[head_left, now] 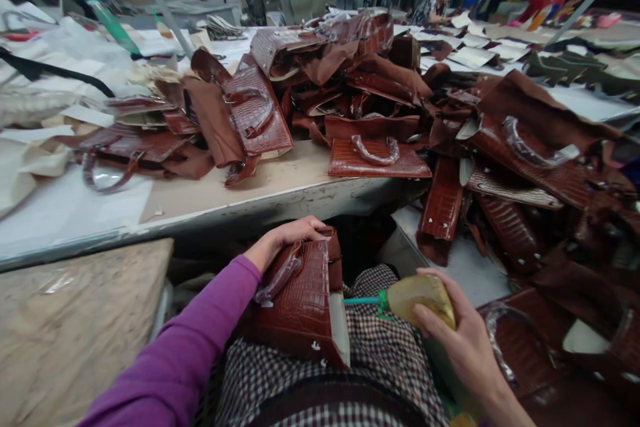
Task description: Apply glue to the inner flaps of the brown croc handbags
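Note:
My left hand (287,237) is closed over the top edge of a brown crocodile-pattern handbag (305,303) that stands on my lap, its plastic-wrapped handle facing me. My right hand (460,340) grips a yellowish squeeze bottle (417,297) with a green nozzle that points left, its tip close to the bag's side edge. A purple sleeve covers my left arm. A checked apron lies across my lap under the bag.
A long worktable (280,190) in front carries heaps of brown leather bag pieces (350,87). More bags (525,167) pile up at the right. A wooden board (75,327) lies at the lower left. Other people work at tables far behind.

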Tool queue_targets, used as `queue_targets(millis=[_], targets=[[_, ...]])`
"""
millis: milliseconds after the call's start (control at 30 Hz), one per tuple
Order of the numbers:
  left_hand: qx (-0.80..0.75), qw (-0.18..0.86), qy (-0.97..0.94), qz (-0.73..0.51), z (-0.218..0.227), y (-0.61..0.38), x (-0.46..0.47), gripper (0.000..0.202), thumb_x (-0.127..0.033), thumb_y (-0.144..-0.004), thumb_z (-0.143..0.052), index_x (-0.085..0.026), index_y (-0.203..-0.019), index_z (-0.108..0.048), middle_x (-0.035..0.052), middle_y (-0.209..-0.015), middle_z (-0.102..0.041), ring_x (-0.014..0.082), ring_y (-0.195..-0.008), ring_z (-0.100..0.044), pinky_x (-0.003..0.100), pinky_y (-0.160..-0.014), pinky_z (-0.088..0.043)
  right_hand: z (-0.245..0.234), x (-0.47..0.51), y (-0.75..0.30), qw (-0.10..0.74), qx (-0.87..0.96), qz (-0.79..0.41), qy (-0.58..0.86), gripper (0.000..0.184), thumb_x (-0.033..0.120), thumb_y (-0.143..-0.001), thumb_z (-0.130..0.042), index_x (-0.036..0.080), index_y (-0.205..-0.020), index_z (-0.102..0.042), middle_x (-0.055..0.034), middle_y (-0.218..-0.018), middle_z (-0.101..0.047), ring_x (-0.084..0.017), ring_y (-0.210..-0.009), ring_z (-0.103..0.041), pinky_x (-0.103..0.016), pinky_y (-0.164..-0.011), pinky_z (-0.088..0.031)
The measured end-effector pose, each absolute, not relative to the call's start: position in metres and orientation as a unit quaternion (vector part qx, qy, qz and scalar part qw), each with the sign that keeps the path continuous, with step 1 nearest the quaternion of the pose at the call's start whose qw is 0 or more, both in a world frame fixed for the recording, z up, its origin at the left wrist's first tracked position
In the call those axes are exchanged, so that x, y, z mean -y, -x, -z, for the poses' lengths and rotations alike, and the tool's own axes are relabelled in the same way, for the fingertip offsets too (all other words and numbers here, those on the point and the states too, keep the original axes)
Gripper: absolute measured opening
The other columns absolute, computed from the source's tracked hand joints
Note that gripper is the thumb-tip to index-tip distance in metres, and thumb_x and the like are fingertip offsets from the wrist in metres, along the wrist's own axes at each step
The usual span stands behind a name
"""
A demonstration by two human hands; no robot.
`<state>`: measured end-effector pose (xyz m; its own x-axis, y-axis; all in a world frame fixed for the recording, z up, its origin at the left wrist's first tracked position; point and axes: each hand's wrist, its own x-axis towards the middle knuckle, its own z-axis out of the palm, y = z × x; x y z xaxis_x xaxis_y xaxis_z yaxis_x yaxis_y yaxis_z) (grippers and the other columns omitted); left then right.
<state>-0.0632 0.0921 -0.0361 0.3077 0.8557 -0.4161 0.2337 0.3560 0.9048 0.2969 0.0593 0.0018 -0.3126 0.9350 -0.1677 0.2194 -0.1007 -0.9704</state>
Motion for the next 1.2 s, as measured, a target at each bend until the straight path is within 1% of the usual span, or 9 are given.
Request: queue_targets(millis=[167,333,433,500,767,867,933,1100,1200], targets=[[-0.535,0.635,-0.494,-0.258,0.039,0.067,-0.088,0.032,-0.041,-0.061,-0.075,-0.015,-0.060,-0.056,-0.0043,-0.056,-0.045,0.0105,-0.055,-0.036,0.023,-0.052,-0.027,-0.002,-0.070,-0.287,0.317,0.606,-0.552,0.477,0.053,0.041,-0.078,-0.081,0.024,-0.123,-0.059,-0.0054,-0.100,-0.067,-0.024,-0.078,-0.063,-0.029,-0.057,-0.052],[-0.535,0.647,-0.473,-0.267,0.041,0.067,-0.085,0.032,-0.041,-0.060,-0.076,-0.014,-0.061,-0.060,-0.0037,-0.056,-0.049,0.0109,-0.053,-0.040,0.024,-0.052,-0.031,-0.003,-0.079,-0.279,0.306,0.625,-0.552,0.459,0.051,0.042,-0.078,-0.080,0.025,-0.122,-0.059,-0.0049,-0.100,-0.066,-0.026,-0.083,-0.063,-0.035,-0.070,-0.055],[-0.534,0.657,-0.459,-0.271,0.042,0.065,-0.085,0.031,-0.041,-0.059,-0.077,-0.014,-0.063,-0.062,-0.0032,-0.057,-0.052,0.0112,-0.053,-0.043,0.024,-0.053,-0.033,-0.008,-0.083,-0.277,0.294,0.654,-0.529,0.454,0.049,0.042,-0.077,-0.080,0.024,-0.119,-0.061,-0.0049,-0.102,-0.066,-0.027,-0.088,-0.063,-0.037,-0.078,-0.054],[-0.532,0.662,-0.453,-0.272,0.043,0.063,-0.086,0.030,-0.039,-0.059,-0.078,-0.013,-0.063,-0.063,-0.0033,-0.056,-0.053,0.0110,-0.053,-0.043,0.024,-0.053,-0.034,-0.013,-0.086,-0.277,0.280,0.669,-0.524,0.447,0.048,0.042,-0.076,-0.081,0.024,-0.117,-0.063,-0.0051,-0.103,-0.068,-0.027,-0.089,-0.064,-0.038,-0.081,-0.053],[-0.532,0.670,-0.443,-0.268,0.042,0.060,-0.087,0.030,-0.037,-0.057,-0.079,-0.013,-0.060,-0.060,-0.0038,-0.054,-0.051,0.0099,-0.051,-0.040,0.023,-0.050,-0.030,-0.029,-0.086,-0.282,0.207,0.696,-0.558,0.402,0.042,0.038,-0.076,-0.081,0.026,-0.113,-0.067,-0.0030,-0.103,-0.070,-0.025,-0.087,-0.066,-0.032,-0.076,-0.055],[-0.534,0.669,-0.443,-0.267,0.040,0.059,-0.087,0.030,-0.035,-0.056,-0.080,-0.014,-0.058,-0.058,-0.0048,-0.053,-0.049,0.0092,-0.051,-0.039,0.023,-0.049,-0.028,-0.030,-0.085,-0.285,0.179,0.705,-0.565,0.389,0.041,0.038,-0.076,-0.080,0.026,-0.114,-0.067,-0.0021,-0.098,-0.070,-0.024,-0.083,-0.065,-0.031,-0.073,-0.054],[-0.533,0.669,-0.444,-0.267,0.039,0.058,-0.087,0.030,-0.035,-0.057,-0.080,-0.014,-0.058,-0.058,-0.0049,-0.054,-0.049,0.0092,-0.051,-0.039,0.023,-0.049,-0.028,-0.029,-0.085,-0.284,0.184,0.705,-0.558,0.398,0.041,0.038,-0.076,-0.080,0.026,-0.113,-0.067,-0.0026,-0.099,-0.070,-0.025,-0.085,-0.065,-0.032,-0.075,-0.054],[-0.530,0.672,-0.446,-0.262,0.038,0.058,-0.088,0.031,-0.037,-0.058,-0.080,-0.013,-0.059,-0.060,-0.0037,-0.054,-0.053,0.0100,-0.050,-0.042,0.024,-0.051,-0.032,-0.022,-0.090,-0.280,0.252,0.697,-0.504,0.444,0.046,0.043,-0.075,-0.080,0.026,-0.115,-0.064,-0.0042,-0.103,-0.069,-0.028,-0.089,-0.065,-0.039,-0.082,-0.053],[-0.527,0.672,-0.450,-0.263,0.040,0.059,-0.088,0.031,-0.038,-0.059,-0.080,-0.013,-0.060,-0.062,-0.0035,-0.054,-0.053,0.0101,-0.050,-0.042,0.024,-0.051,-0.033,-0.020,-0.092,-0.279,0.268,0.706,-0.490,0.435,0.049,0.044,-0.075,-0.081,0.026,-0.117,-0.063,-0.0047,-0.105,-0.068,-0.029,-0.090,-0.064,-0.040,-0.085,-0.052]])
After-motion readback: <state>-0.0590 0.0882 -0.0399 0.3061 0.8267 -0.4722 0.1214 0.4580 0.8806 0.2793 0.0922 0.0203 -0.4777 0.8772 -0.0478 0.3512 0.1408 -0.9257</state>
